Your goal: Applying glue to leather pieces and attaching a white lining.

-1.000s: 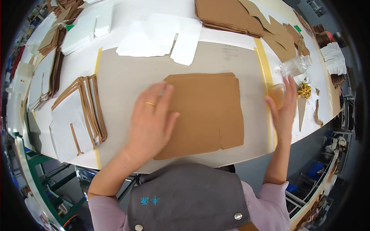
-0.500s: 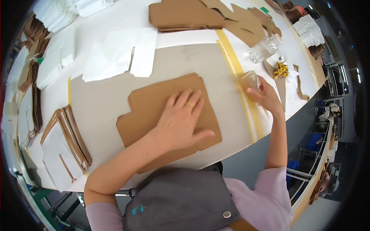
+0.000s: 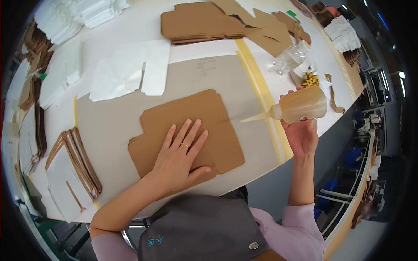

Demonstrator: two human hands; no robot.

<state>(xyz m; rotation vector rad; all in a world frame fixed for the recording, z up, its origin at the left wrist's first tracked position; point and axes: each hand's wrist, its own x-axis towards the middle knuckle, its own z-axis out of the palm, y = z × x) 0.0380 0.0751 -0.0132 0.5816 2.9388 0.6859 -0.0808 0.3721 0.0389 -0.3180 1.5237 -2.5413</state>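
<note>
Both hands busy now: your right hand (image 3: 301, 135) has lifted the glue bottle (image 3: 300, 105) off the table, fingers wrapped round it, nozzle aimed at the brown card blank (image 3: 191, 126). Left hand (image 3: 178, 158) lies flat and open, pinning the blank mid-table. Looks ready for gluing.

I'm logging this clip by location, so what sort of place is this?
Probably a packaging or box-making workshop. Stacks of flat brown cardboard blanks and white blanks cover the worktable, and the right hand holds a glue bottle beside a cardboard blank.
</note>
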